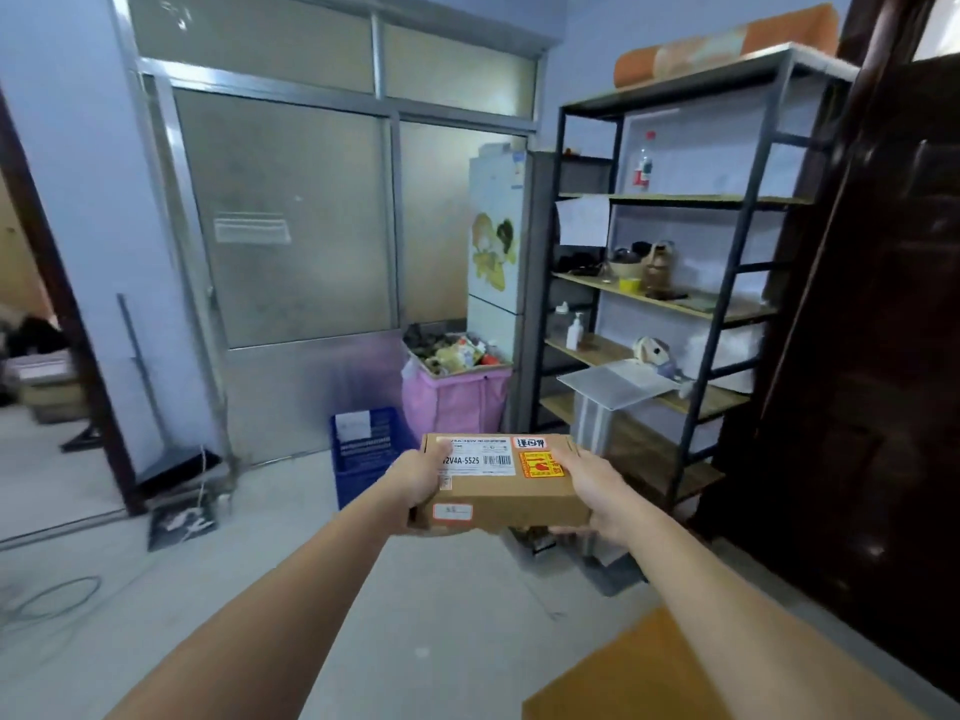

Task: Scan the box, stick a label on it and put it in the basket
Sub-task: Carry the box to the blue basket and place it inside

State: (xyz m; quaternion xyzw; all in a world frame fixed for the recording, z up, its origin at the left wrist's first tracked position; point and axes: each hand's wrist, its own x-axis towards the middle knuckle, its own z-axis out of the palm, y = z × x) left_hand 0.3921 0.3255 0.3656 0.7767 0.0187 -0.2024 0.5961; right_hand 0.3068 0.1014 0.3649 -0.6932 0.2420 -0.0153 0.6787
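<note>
A brown cardboard box [511,493] is held out in front of me at about waist height, above the floor. It carries a white shipping label with a barcode, red and orange stickers on top, and a small white label on its near side. My left hand [421,478] grips its left end, thumb on top. Its right end is gripped by my right hand [597,491]. A blue plastic basket [363,459] stands on the floor just beyond the box, to the left, partly hidden by it.
A pink bin [457,402] full of rubbish stands behind the basket beside a white fridge [496,241]. A black metal shelf unit [675,304] with bottles and jars fills the right. A brown surface [649,678] sits at the bottom right. Cables [52,600] lie at left.
</note>
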